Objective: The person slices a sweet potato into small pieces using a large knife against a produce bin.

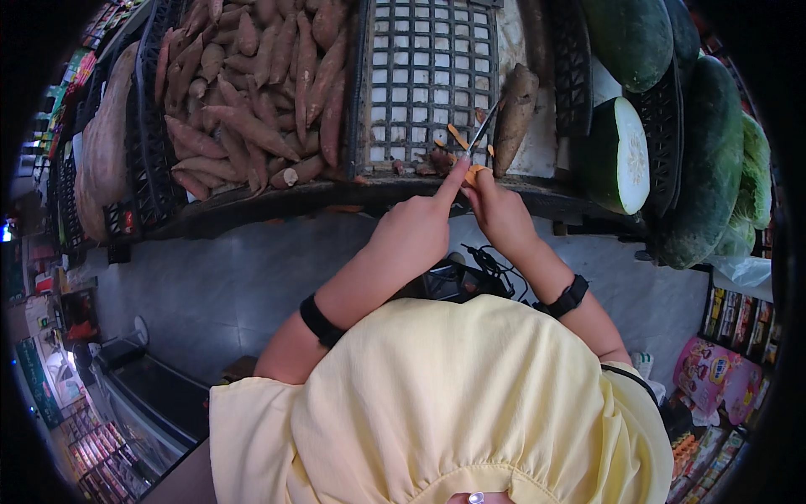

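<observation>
My left hand [412, 230] grips a small knife [480, 135], its index finger stretched along the top and the blade pointing away to the upper right. Close beside it, my right hand [500, 208] pinches a piece of orange-fleshed root [473, 175], probably sweet potato, largely hidden by the fingers. Both hands meet over the near edge of a black plastic crate [434, 79]. Orange peelings [458, 135] and dark brown scraps [441, 160] lie on the crate's grid beneath the blade. Just right of the knife rests a thick brown root [517, 116].
Left of the grid, many reddish sweet potatoes [252, 120] fill a crate. A long tan gourd [110, 145] lies farther left. To the right are a cut winter melon [620, 157], whole winter melons [705, 170] and leafy cabbage [754, 173]. Black cables [497, 268] hang below the stand.
</observation>
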Available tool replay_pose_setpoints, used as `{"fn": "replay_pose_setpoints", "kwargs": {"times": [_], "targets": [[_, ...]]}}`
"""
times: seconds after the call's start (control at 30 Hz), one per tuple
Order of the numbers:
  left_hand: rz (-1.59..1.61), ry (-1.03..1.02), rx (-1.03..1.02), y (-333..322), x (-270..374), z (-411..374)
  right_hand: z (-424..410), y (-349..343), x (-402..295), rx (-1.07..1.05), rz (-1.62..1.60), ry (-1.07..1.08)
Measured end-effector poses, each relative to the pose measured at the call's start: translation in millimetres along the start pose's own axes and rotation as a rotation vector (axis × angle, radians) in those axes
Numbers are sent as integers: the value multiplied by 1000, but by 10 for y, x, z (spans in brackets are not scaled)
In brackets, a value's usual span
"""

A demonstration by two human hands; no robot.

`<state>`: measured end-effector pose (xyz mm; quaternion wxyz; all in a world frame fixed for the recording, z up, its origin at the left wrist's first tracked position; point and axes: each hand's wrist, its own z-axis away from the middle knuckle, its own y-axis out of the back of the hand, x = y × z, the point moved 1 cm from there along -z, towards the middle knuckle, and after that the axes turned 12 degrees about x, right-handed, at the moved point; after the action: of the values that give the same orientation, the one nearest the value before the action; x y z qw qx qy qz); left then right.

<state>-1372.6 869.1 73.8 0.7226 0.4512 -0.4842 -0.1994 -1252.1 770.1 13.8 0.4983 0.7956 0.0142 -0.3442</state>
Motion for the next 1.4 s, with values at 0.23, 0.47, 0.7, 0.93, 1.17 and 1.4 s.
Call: {"fn": "replay_pose_setpoints", "kwargs": {"times": [0.23,0.47,0.7,0.93,1.17,1.4], "targets": [[156,92,36,-97,-130,47,69,22,25,39,-125,52],[324,97,210,-99,-217,84,-39,144,168,-110,-1205,-532],[527,97,310,-15,-285,26,-240,307,90,-175,-1560,-670],[683,54,438,186,-229,224,-312,440,-54,-449,-1857,-680],[323,-201,646,303,-242,321,-318,507,-246,-387,-1537,-528],[171,-100,479,324,-107,317,-276,415,-201,-164,-624,-380]]}}
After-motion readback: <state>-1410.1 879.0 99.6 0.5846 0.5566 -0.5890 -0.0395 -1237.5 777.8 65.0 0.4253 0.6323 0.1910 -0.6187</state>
